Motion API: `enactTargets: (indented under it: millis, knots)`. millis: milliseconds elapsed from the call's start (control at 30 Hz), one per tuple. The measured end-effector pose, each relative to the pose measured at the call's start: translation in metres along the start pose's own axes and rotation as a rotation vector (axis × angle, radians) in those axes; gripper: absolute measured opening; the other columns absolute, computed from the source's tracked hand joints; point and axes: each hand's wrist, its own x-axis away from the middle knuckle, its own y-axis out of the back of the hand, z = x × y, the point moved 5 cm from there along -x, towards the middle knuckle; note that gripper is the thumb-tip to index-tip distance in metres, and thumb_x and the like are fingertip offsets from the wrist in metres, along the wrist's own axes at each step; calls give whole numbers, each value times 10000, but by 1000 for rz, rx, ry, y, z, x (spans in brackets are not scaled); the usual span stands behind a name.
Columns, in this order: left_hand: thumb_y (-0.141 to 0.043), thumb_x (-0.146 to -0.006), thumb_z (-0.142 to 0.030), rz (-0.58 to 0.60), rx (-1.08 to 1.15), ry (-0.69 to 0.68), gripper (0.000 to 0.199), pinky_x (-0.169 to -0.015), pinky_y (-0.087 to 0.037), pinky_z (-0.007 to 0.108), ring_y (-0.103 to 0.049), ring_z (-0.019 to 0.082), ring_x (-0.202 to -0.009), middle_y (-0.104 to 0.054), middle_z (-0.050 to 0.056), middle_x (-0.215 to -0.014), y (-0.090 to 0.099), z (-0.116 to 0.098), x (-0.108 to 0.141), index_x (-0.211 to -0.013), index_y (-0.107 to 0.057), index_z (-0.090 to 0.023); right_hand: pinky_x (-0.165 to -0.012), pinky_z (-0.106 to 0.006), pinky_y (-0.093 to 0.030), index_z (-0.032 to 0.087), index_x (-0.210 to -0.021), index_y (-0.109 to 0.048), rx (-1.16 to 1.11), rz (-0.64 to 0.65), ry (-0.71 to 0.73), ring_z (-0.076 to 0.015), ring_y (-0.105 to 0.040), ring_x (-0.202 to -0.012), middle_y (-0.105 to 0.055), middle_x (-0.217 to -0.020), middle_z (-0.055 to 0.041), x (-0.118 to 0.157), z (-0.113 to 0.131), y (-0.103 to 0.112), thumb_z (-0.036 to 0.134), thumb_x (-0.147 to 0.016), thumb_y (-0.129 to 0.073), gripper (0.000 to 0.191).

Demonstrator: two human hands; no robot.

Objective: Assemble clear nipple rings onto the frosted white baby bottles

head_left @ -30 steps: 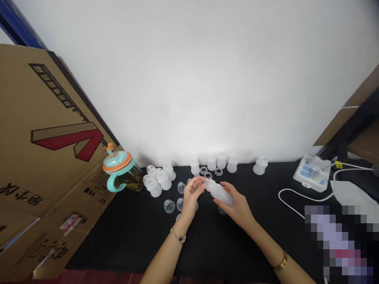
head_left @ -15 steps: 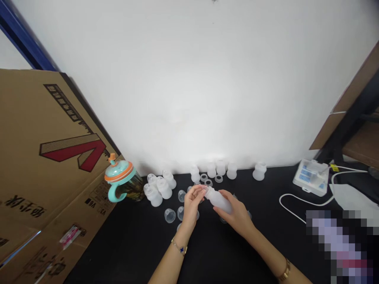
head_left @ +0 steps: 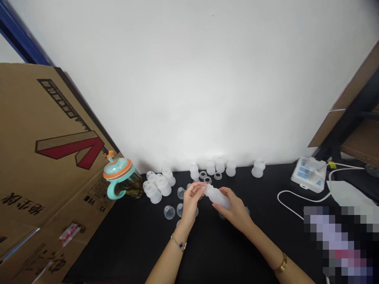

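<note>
My right hand (head_left: 236, 210) is wrapped round a frosted white baby bottle (head_left: 218, 197), tilted with its neck up to the left. At the bottle's mouth my left hand (head_left: 192, 200) pinches a small clear part (head_left: 205, 188); fingers partly hide it, so I cannot tell whether it is a ring or a nipple. Behind the hands lie loose white rings (head_left: 218, 176). Several clear domed caps (head_left: 169, 212) are scattered beside and beneath my left hand. More clear pieces (head_left: 222, 215) show partly under my right hand.
Several bottles with clear tops (head_left: 152, 192) stand to the left, and several open bottles (head_left: 231, 168) by the wall. A teal-lidded jug (head_left: 121, 177) and a cardboard box (head_left: 59, 157) are at left. At right are a plastic case (head_left: 308, 173) and a white cable (head_left: 291, 192).
The view has shifted slightly, so things appear a little higher. Both hands keep their hold at the bottle, with hardly any movement.
</note>
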Motion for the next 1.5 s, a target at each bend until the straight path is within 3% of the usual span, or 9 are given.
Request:
enactTargets:
  millis: [300,567,733,933,1033,1233,1333,1500]
  knots:
    - [-765,-775,-325,24,17,12,229,-698,-473,231,-668,183,-893,-747,101,-1027,0,0,0,-931,-717,-164,-875,-381,-489,235,-1143,-558,-7,2,0,-269,-635,-1034,-676,-1127,-67,-1,2,2,459,-814,-680,416]
    - [-752,-785,-333,21,3,2,221,-697,-481,246,-675,204,-912,-743,104,-1031,1,-4,1,-924,-719,-165,-904,-374,-487,239,-1167,-640,-80,-27,90,-264,-627,-1040,-668,-1159,-67,-1,7,5,460,-851,-656,386]
    - [-755,-786,-327,18,24,0,222,-701,-479,240,-674,193,-907,-743,101,-1032,1,-2,0,-936,-714,-169,-852,-360,-503,243,-1204,-617,-265,3,-47,-270,-641,-1006,-685,-1102,-57,-4,-1,2,484,-817,-683,461]
    - [-774,-762,-349,8,27,10,249,-694,-482,244,-676,197,-884,-745,104,-1020,1,-1,0,-920,-726,-163,-586,-270,-503,216,-1036,-589,-570,56,-217,-201,-649,-765,-679,-948,-32,-4,-9,-6,533,-766,-718,436]
    - [-772,-766,-347,5,28,11,245,-698,-484,242,-676,196,-890,-745,106,-1022,1,-2,0,-921,-726,-164,-490,-253,-474,204,-1011,-623,-616,67,-289,-168,-610,-659,-658,-920,-25,-4,-8,-6,558,-755,-710,446]
    - [-765,-774,-341,10,12,1,234,-688,-488,239,-677,193,-892,-743,105,-1034,1,-1,0,-920,-723,-163,-485,-266,-482,171,-1032,-705,-641,88,-339,-169,-591,-622,-669,-812,-35,-5,-5,-4,591,-751,-692,505]
    - [-763,-777,-347,-2,18,-6,244,-695,-493,245,-676,195,-897,-742,109,-1037,2,-1,0,-931,-723,-162,-505,-270,-505,181,-1097,-691,-669,108,-349,-173,-609,-659,-686,-894,-47,-5,-5,-5,566,-754,-701,515]
    - [-762,-780,-343,-18,19,-23,233,-689,-489,239,-670,188,-890,-739,99,-1023,4,-3,0,-924,-718,-165,-580,-282,-558,219,-1155,-638,-700,93,-350,-225,-640,-878,-638,-1150,-67,-4,-5,-4,494,-729,-748,519]
